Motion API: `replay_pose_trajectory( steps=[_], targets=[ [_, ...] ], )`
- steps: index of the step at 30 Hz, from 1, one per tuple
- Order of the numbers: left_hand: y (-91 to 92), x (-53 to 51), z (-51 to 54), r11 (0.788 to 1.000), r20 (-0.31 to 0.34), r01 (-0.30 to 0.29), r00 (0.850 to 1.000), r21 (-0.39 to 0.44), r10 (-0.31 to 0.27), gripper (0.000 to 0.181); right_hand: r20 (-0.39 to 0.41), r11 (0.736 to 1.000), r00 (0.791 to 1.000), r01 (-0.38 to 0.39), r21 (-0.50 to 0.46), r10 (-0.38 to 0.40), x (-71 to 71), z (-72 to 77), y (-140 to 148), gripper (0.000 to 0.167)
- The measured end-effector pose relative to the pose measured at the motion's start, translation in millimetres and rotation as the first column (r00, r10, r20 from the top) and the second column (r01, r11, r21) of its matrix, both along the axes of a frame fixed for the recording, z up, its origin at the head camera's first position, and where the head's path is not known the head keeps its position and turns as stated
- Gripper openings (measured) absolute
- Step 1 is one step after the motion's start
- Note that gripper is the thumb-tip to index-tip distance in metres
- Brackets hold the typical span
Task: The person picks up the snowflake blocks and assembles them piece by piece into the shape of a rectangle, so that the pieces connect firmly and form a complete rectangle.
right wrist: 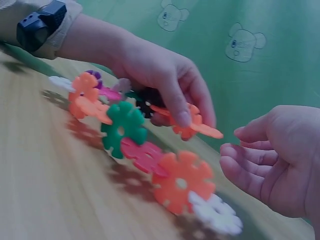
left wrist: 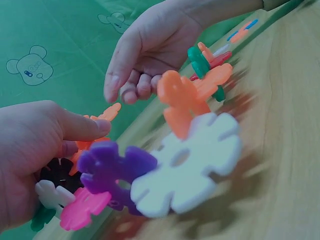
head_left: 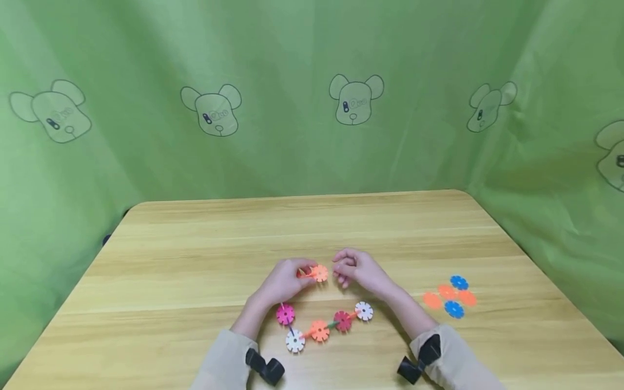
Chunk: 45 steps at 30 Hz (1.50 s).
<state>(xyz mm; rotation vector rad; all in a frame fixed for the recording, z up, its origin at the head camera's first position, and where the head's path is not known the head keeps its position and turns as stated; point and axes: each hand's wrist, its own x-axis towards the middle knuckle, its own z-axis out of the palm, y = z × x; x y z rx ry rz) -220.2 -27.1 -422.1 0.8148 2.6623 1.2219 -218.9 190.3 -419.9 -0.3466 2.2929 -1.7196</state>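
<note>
The head view looks forward and down; low, close wrist views share the disc chain (head_left: 319, 331).

The chain (head_left: 316, 331) curves across the middle of the tabletop's (head_left: 244, 233) near half; discs (head_left: 447, 292) lie clustered to its right; the curtain (head_left: 292, 157) hangs behind.

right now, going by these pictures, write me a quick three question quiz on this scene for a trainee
1. Multiple choice: what does the left hand pinch?
A) a blue disc
B) an orange disc
C) a pink disc

2. Count: how many loose discs lie grouped on the right side of the table in the head view?

3. True or false: the right hand grips one of the loose discs.

Key
1. B
2. Five: three orange, two blue
3. False; it holds nothing
</note>
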Motion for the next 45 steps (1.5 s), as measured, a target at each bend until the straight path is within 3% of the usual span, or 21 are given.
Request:
replay_pose_trajectory(
  steps=[15, 23, 27, 36, 45],
  targets=[
    [-3.4, 0.4, 4.0, 1.0, 0.032, -0.014, 0.999, 0.017, 0.013, 0.036, -0.045, 0.985, 0.985, 0.166, 0.045, -0.164, 16.4, 0.5, 76, 0.041],
    [-4.3, -0.7, 4.5, 1.0, 0.041, -0.013, 0.999, 0.021, 0.012, 0.037, -0.084, 0.943, 0.951, 0.305, 0.131, -0.296, 32.8, 6.5, 123, 0.045],
    [-4.5, -0.1, 5.0, 1.0, 0.038, -0.008, 0.999, 0.02, 0.007, 0.036, -0.096, 0.931, 0.945, 0.326, 0.162, -0.314, 41.2, 6.5, 145, 0.048],
    [-4.8, 0.0, 5.8, 1.0, 0.042, -0.005, 0.999, 0.028, 0.003, 0.036, -0.092, 0.897, 0.978, 0.206, 0.391, -0.185, 54.5, 4.9, 173, 0.047],
    [-4.2, -1.6, 1.7, 0.999, 0.053, -0.019, 0.998, 0.026, 0.018, 0.036, -0.127, 0.878, 0.992, 0.079, 0.473, -0.021, 58.6, -0.1, 177, 0.043]
  ],
)
